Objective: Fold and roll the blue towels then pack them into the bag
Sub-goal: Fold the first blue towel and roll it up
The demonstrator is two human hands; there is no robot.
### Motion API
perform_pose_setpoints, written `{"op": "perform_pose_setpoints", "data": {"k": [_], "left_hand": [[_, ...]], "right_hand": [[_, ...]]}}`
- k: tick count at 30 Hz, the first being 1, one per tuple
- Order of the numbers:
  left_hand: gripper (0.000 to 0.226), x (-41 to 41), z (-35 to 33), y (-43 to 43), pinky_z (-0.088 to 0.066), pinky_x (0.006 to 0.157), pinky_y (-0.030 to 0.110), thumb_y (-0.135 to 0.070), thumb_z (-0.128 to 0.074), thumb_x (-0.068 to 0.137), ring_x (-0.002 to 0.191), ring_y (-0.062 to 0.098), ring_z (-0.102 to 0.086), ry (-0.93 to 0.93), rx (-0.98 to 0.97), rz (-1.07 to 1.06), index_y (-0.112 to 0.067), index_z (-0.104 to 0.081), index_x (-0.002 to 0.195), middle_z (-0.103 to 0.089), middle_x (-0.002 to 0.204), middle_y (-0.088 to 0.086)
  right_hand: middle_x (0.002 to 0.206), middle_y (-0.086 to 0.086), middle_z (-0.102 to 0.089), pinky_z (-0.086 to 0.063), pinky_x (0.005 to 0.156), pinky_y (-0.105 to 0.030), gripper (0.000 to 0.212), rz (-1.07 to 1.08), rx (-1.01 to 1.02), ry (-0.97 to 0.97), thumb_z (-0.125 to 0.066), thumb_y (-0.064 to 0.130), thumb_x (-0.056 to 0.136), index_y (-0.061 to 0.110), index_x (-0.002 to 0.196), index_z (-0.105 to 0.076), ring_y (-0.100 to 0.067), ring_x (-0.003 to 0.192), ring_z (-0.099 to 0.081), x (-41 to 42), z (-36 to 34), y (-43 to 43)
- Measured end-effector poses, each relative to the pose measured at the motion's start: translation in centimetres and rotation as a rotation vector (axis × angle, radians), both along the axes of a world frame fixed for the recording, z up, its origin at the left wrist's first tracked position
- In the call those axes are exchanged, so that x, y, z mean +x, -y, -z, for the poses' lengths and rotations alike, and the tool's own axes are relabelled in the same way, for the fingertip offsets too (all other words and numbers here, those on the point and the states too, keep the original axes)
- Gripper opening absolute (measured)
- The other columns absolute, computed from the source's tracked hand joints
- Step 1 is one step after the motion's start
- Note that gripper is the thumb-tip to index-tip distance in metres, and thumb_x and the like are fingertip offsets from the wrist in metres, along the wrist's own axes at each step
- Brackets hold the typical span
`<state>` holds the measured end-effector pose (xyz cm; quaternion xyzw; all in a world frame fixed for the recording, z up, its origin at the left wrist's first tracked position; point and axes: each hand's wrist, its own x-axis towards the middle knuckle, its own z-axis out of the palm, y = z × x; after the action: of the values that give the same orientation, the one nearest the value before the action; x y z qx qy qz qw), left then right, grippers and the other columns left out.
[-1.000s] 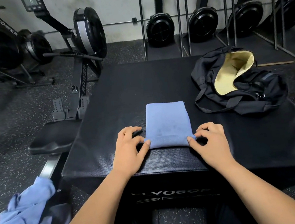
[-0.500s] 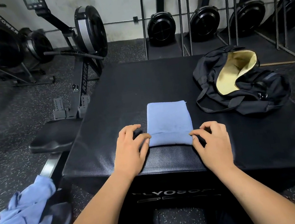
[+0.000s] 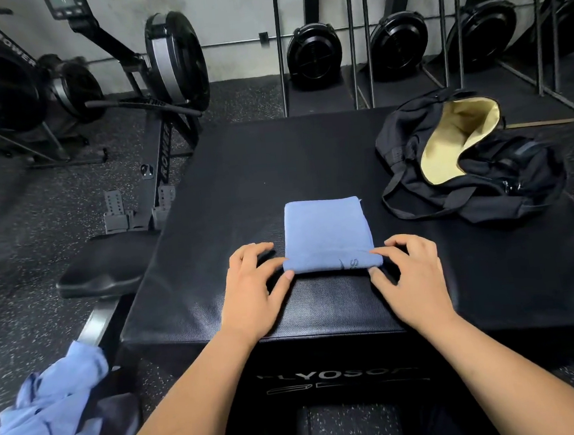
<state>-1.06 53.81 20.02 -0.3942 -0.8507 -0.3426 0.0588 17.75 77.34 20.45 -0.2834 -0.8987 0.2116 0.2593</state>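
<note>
1. Head view: I see a loose blue cloth heap [image 3: 47, 418] at lower left, on the floor.
2. Left hand [image 3: 253, 288] and right hand [image 3: 410, 276] each pinch one end of the blue towel [image 3: 328, 234], on its rolled near edge.
3. Blue towel lies centre frame on the black box [image 3: 275, 170].
4. Bag [image 3: 473, 165] gapes open at upper right, well apart from the blue towel.
5. Rowing machine [image 3: 170, 58] stands upper left.

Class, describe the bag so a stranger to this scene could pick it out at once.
Find the big black padded box on the gym floor. On its far right corner slumps a black bag, straps loose. Its open mouth shows pale yellow lining, unlike anything nearby.
</note>
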Motion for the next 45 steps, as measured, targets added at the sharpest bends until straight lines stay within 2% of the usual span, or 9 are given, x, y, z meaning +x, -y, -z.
{"op": "perform_pose_setpoints", "data": {"k": [4,10,13,17,25,29,34,42,45], "left_hand": [[0.033,0.1,-0.1,0.1,-0.036,0.117,0.045,-0.053,-0.055,0.101,0.141,0.017,-0.035,0.041,0.026,0.013,-0.028,-0.077,0.1,-0.054,0.141,-0.015],[0.033,0.3,-0.4,0.0,-0.038,0.113,0.039,-0.053,-0.057,0.098,0.134,0.011,-0.037,0.042,0.015,-0.001,-0.026,-0.069,0.082,-0.057,0.129,-0.015],[0.022,0.4,-0.6,-0.1,-0.039,0.11,0.036,-0.048,-0.066,0.095,0.13,0.012,-0.039,0.047,0.055,-0.037,-0.028,-0.064,0.087,-0.056,0.125,-0.011],[0.019,0.7,-0.8,0.0,-0.037,0.111,0.034,-0.033,-0.072,0.097,0.129,0.017,-0.041,-0.03,0.055,0.003,-0.025,-0.064,0.113,-0.053,0.13,-0.007],[0.023,0.7,-0.4,0.0,-0.042,0.109,0.039,-0.036,-0.064,0.104,0.128,0.021,-0.044,-0.145,0.036,-0.028,-0.029,-0.075,0.123,-0.054,0.132,-0.002],[0.04,0.7,-0.5,-0.1,-0.04,0.113,0.037,-0.051,-0.069,0.095,0.133,0.021,-0.042,-0.134,-0.047,-0.004,-0.033,-0.071,0.131,-0.051,0.135,-0.003],[0.037,0.2,-0.1,-0.1,-0.041,0.113,0.045,-0.046,-0.07,0.097,0.135,0.023,-0.041,-0.102,-0.032,-0.006,-0.035,-0.07,0.132,-0.052,0.136,-0.004],[0.033,0.1,-0.1,0.1,-0.036,0.116,0.036,-0.054,-0.06,0.098,0.136,0.014,-0.037,0.012,0.056,-0.003,-0.029,-0.079,0.106,-0.055,0.132,-0.014],[0.03,0.1,-0.2,0.2,-0.036,0.115,0.04,-0.052,-0.06,0.097,0.137,0.016,-0.037,0.048,0.063,0.003,-0.028,-0.073,0.085,-0.058,0.13,-0.016]], "right_hand": [[0.121,0.015,-0.056,-0.043,0.103,-0.047,0.015,-0.01,-0.049,-0.052,-0.077,0.041,0.085,0.031,0.097,-0.076,-0.017,0.123,-0.041,0.0,0.3,-0.4],[0.111,0.019,-0.059,-0.044,0.1,-0.045,0.022,-0.014,-0.085,-0.085,-0.071,0.052,0.08,0.031,0.076,-0.067,-0.015,0.117,-0.043,0.1,0.0,-0.4],[0.109,0.017,-0.054,-0.047,0.096,-0.042,0.016,0.015,-0.096,-0.08,-0.082,0.04,0.08,0.031,0.085,-0.07,-0.015,0.113,-0.043,0.1,-0.2,-0.2],[0.119,0.012,-0.047,-0.046,0.095,-0.037,0.035,0.0,-0.09,-0.112,-0.082,0.033,0.084,0.038,0.114,-0.065,-0.016,0.113,-0.043,0.3,-1.0,0.2],[0.117,0.005,-0.053,-0.047,0.09,-0.048,0.02,0.029,0.129,-0.09,-0.072,0.031,0.096,0.032,0.115,-0.077,-0.024,0.11,-0.046,0.2,-0.1,0.5],[0.122,0.006,-0.05,-0.043,0.097,-0.042,0.034,0.026,0.106,-0.005,-0.067,0.045,0.09,0.034,0.122,-0.073,-0.024,0.119,-0.044,-0.1,-0.1,0.5],[0.13,0.01,-0.046,-0.034,0.105,-0.035,0.049,-0.004,0.059,0.071,-0.079,0.036,0.084,0.036,0.131,-0.067,-0.021,0.129,-0.039,0.0,-0.2,0.2],[0.124,0.013,-0.053,-0.039,0.102,-0.042,0.026,-0.004,-0.029,0.002,-0.074,0.042,0.09,0.03,0.113,-0.075,-0.019,0.125,-0.041,-0.1,-0.1,-0.2],[0.121,0.017,-0.056,-0.04,0.103,-0.043,0.037,-0.015,-0.066,-0.024,-0.061,0.058,0.087,0.026,0.097,-0.076,-0.015,0.124,-0.041,-0.1,-0.1,-0.4]]}}
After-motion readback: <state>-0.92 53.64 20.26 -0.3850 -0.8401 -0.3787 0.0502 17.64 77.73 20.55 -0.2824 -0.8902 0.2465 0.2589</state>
